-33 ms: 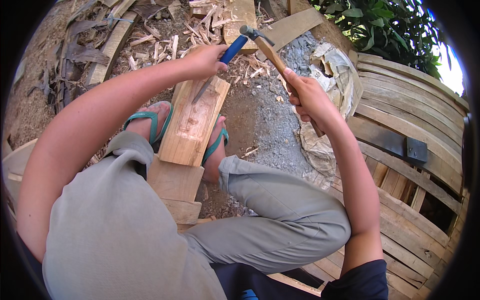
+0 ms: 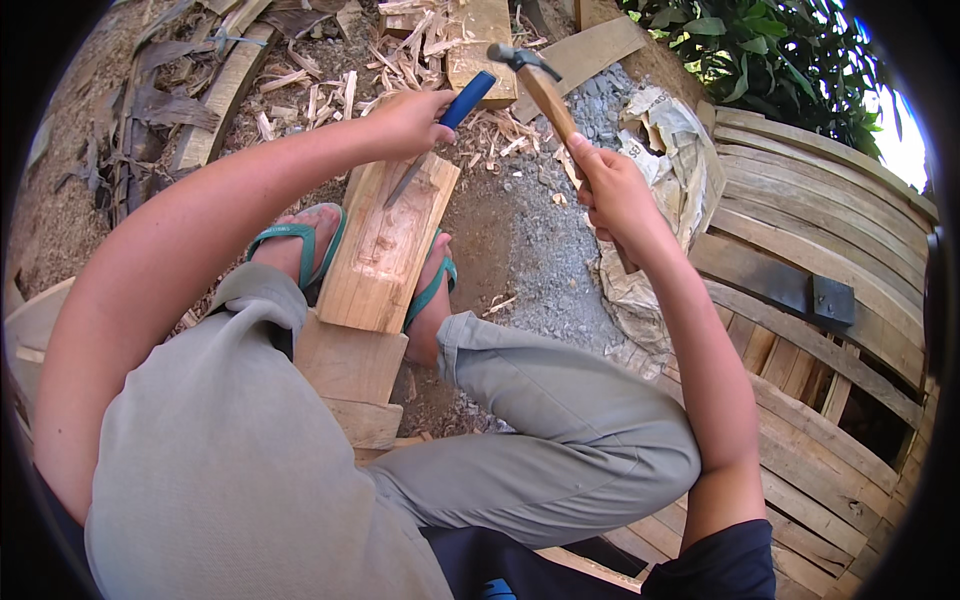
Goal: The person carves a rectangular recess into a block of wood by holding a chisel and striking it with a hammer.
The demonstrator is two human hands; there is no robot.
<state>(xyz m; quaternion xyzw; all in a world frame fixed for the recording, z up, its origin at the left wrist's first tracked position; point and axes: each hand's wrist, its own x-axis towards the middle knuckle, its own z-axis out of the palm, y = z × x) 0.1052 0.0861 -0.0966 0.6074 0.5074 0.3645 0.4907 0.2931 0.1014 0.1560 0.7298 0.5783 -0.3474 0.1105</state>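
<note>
My left hand (image 2: pixel 410 122) is closed round the blue handle of a chisel (image 2: pixel 463 102). The chisel leans, its metal blade running down to a shallow recess carved in a thick wooden block (image 2: pixel 360 303). My right hand (image 2: pixel 612 190) grips the wooden handle of a hammer (image 2: pixel 545 100). The hammer's dark metal head is just above the chisel's handle end, with a small gap between them. The block lies between my two feet in green flip-flops (image 2: pixel 425 292), its near end over another board (image 2: pixel 350 362).
Wood chips (image 2: pixel 430 40) are strewn on the ground beyond the block, around a timber piece (image 2: pixel 482 45). Grey gravel (image 2: pixel 560 270) and a crumpled sack (image 2: pixel 640 290) lie to the right, next to stacked planks (image 2: pixel 820 190). Old boards (image 2: pixel 225 95) lie at far left.
The hammer head has lifted off the chisel's handle end, up and slightly to the right. My left hand, the chisel and the block stay in place.
</note>
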